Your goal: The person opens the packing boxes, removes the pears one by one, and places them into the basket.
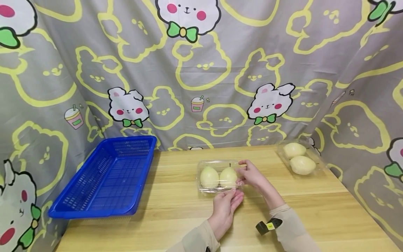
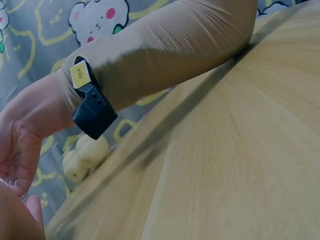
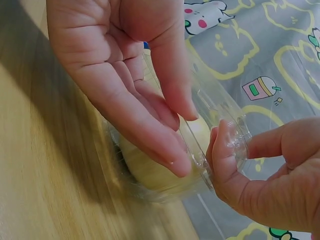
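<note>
Basket (image 1: 100, 213), blue and mesh-sided, is sitting at the left. Clear container (image 1: 209, 190), holding two pears (image 1: 209, 178), is resting mid-table (image 1: 170, 210); the left hand (image 1: 224, 208), fingers nearly straight, is touching its front edge, and the right hand (image 1: 251, 175) is pinching its right corner. A black wrist device (image 1: 261, 228) is bearing a yellow label (image 1: 270, 226), too small to read. Far right, a second clear container (image 1: 321, 166) is holding two more pears (image 1: 303, 165).
</note>
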`<act>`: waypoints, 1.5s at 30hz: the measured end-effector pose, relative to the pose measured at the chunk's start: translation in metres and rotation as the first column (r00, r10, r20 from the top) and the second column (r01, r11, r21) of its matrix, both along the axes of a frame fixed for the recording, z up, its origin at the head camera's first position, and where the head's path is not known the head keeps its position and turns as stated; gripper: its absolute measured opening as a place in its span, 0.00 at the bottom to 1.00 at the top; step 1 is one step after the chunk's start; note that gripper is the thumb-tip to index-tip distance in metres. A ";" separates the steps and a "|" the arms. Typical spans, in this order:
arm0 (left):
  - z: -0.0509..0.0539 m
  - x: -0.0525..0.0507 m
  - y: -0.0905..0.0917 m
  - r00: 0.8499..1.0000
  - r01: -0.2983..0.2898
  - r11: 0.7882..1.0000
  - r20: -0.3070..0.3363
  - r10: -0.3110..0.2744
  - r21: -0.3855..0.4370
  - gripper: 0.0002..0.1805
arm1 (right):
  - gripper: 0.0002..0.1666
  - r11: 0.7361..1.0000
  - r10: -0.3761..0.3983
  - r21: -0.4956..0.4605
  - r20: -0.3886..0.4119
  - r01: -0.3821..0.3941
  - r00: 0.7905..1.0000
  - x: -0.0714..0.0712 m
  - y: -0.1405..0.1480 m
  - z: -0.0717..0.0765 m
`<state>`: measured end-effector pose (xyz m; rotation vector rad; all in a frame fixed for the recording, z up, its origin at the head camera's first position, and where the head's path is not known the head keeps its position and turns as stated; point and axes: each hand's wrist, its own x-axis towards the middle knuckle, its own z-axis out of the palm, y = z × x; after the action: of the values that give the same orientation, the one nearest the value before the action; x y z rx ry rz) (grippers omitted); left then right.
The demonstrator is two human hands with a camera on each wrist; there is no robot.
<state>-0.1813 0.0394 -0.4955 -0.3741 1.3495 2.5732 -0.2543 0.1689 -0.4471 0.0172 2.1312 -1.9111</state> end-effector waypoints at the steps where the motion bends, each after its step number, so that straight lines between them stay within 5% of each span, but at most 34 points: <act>1: 0.000 0.000 0.000 1.000 0.007 1.000 -0.003 -0.007 -0.002 0.14 | 0.31 1.000 0.004 -0.004 0.003 -0.004 1.000 -0.001 0.001 -0.001; 12: -0.005 -0.006 -0.014 0.994 0.113 0.994 0.006 -0.113 -0.005 0.17 | 0.34 0.998 0.014 -0.055 0.017 -0.013 1.000 -0.006 0.008 -0.002; 22: -0.005 -0.007 -0.039 0.990 0.143 0.989 0.001 -0.143 -0.046 0.19 | 0.35 0.997 0.039 -0.074 0.014 -0.038 0.999 -0.006 0.014 -0.003; 34: -0.006 -0.005 -0.088 0.990 0.136 0.985 -0.013 -0.138 -0.104 0.24 | 0.37 0.994 0.076 -0.074 0.017 -0.075 0.997 -0.005 0.018 0.000; 45: -0.002 -0.013 -0.122 0.994 0.094 0.979 -0.031 -0.102 -0.183 0.09 | 0.38 0.993 0.091 -0.072 0.011 -0.090 0.996 -0.005 0.020 0.000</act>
<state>-0.1945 -0.0822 -0.4979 -0.2788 1.5812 2.3978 -0.2590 0.1893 -0.4475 -0.0781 2.0176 -1.9269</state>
